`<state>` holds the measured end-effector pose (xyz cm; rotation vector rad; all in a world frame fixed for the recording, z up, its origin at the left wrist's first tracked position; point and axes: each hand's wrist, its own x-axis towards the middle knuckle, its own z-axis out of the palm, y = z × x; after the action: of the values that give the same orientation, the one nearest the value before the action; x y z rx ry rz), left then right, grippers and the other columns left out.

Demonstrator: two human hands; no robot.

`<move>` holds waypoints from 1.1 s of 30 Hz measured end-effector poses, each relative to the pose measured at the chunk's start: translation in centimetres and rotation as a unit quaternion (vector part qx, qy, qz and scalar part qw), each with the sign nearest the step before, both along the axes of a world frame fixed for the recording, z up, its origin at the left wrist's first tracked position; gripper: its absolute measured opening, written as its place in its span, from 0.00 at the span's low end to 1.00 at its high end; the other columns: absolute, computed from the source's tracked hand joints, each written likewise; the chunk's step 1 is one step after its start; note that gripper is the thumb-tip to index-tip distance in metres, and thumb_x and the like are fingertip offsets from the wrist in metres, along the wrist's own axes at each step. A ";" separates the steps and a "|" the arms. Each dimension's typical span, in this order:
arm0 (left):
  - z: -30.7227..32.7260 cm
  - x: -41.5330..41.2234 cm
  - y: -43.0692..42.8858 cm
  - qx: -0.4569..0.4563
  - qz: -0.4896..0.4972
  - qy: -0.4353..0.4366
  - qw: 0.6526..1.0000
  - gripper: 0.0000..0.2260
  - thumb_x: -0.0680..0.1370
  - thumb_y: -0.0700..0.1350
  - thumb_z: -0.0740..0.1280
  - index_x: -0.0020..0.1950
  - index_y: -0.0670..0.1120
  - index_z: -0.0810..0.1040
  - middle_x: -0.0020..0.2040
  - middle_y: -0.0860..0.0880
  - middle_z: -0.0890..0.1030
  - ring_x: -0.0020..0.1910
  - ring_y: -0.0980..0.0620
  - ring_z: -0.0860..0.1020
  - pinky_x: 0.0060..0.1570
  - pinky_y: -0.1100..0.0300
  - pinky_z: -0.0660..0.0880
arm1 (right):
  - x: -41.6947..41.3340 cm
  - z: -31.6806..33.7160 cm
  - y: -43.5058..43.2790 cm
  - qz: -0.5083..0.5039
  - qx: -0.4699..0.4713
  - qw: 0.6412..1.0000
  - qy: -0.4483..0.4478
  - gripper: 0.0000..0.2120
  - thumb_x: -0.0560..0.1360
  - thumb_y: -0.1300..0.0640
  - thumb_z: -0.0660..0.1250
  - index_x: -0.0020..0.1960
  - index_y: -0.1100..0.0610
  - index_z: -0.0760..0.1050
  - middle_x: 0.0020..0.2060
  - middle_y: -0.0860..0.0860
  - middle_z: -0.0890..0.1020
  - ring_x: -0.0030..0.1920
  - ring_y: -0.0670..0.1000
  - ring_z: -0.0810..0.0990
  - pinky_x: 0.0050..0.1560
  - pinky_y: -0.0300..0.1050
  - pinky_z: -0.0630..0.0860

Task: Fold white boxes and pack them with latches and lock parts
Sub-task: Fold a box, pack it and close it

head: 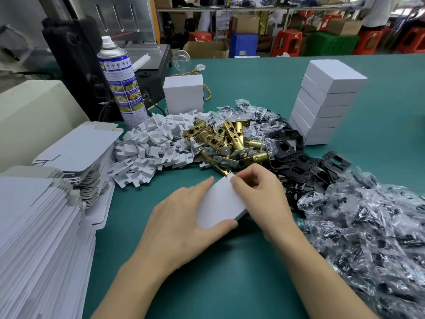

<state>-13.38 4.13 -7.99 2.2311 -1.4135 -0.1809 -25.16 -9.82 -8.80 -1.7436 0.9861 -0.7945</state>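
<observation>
1. Far left, the flat blanks (34, 226) lie in tall stacks. They are thin white card with cut flaps and grey edges. So many unfolded ones tell me much work is left.
2. Behind them stands a spray can (119, 81), shiny metal with a blue label.
3. Next comes a heap of white inserts (147, 146), small notched card pieces, matt and stiff-looking. One closed carton (184, 93) stands alone behind this heap.
4. The left hand (177, 217) holds the box (220, 203) between the thumb on the near edge and the index finger along the far side.
5. The box lies low on the green table (230, 284), in the middle and near the person. It is flat, smooth and white. I judge it is being closed or formed; I cannot see if anything is inside.
6. Just behind it lie the latches (220, 139), brass-coloured and glossy, with round barrels and flat faces.
7. The right hand (259, 189) has curled fingers that pinch the far corner of the box, probably a flap.
8. Black plates (296, 157), thin stamped metal with holes, lie in a heap to the right.
9. A pile (326, 104) of several closed boxes stands beyond; this part looks done.
10. Far right, clear crinkled bags (368, 226) hold small dark parts and wait for packing.
</observation>
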 end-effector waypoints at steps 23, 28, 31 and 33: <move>1.4 0.1 0.7 -0.066 -0.044 -0.026 0.997 0.40 0.69 0.64 0.72 0.80 0.57 0.69 0.71 0.62 0.77 0.65 0.61 0.75 0.57 0.58 0.77 | -0.1 1.0 0.3 0.085 0.000 0.986 -0.142 0.05 0.72 0.54 0.71 0.40 0.52 0.76 0.35 0.42 0.82 0.38 0.39 0.79 0.40 0.29 0.71; 0.8 0.3 0.5 -0.054 -0.070 -0.035 0.995 0.43 0.72 0.64 0.70 0.85 0.56 0.61 0.74 0.63 0.73 0.69 0.63 0.71 0.60 0.66 0.70 | -0.1 0.8 0.2 0.089 0.008 0.987 -0.137 0.04 0.73 0.54 0.70 0.41 0.52 0.77 0.36 0.42 0.82 0.37 0.38 0.77 0.39 0.29 0.71; 0.3 0.4 0.3 -0.048 -0.085 -0.036 0.995 0.44 0.74 0.62 0.74 0.85 0.55 0.58 0.75 0.61 0.71 0.70 0.62 0.68 0.61 0.70 0.64 | 0.0 0.6 0.3 0.088 0.037 0.986 -0.138 0.04 0.74 0.53 0.70 0.41 0.50 0.78 0.36 0.42 0.82 0.38 0.38 0.77 0.39 0.29 0.70; -0.1 0.5 0.2 -0.054 -0.086 -0.030 0.994 0.45 0.74 0.63 0.74 0.86 0.55 0.56 0.76 0.60 0.70 0.72 0.61 0.67 0.65 0.66 0.66 | -0.1 0.5 0.3 0.095 0.056 0.985 -0.131 0.04 0.76 0.54 0.71 0.42 0.49 0.80 0.37 0.41 0.83 0.39 0.39 0.77 0.40 0.30 0.70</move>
<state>-12.92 4.32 -8.05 2.0436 -1.6103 -0.0932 -25.21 -9.54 -8.34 -1.5635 0.6635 -0.8051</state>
